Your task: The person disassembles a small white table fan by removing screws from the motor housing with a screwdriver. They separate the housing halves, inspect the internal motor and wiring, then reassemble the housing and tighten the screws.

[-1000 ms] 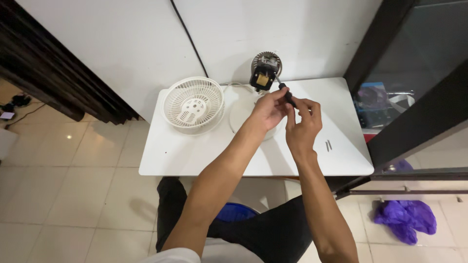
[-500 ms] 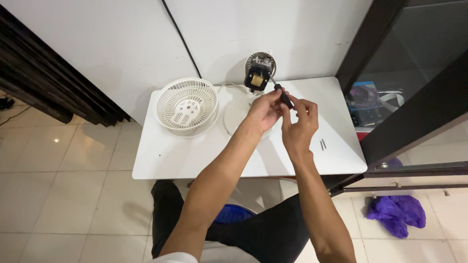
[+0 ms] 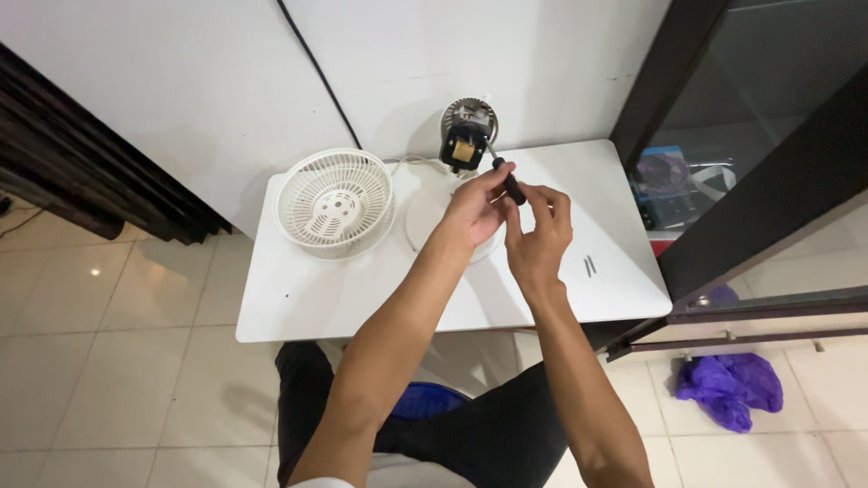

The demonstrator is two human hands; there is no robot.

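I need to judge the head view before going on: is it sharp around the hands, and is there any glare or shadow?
Head view: sharp around the left hand, right hand and black screwdriver; soft shadows under the fan grille; small glare spot on the floor tile; glass door dim.

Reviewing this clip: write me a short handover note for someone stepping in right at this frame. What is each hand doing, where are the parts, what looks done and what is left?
Left hand: pinching the upper end of a black-handled screwdriver, whose tip points toward the fan motor.
Right hand: fingers on the lower end of the same handle.
Parts: the motor stands upright at the back edge of the white table, on its round white base. The white fan grille lies to the left, apart from the motor. Two small thin pieces, too small to identify, lie right of the hands.
Done: grille is off, motor exposed.
Left: motor not yet off its base.
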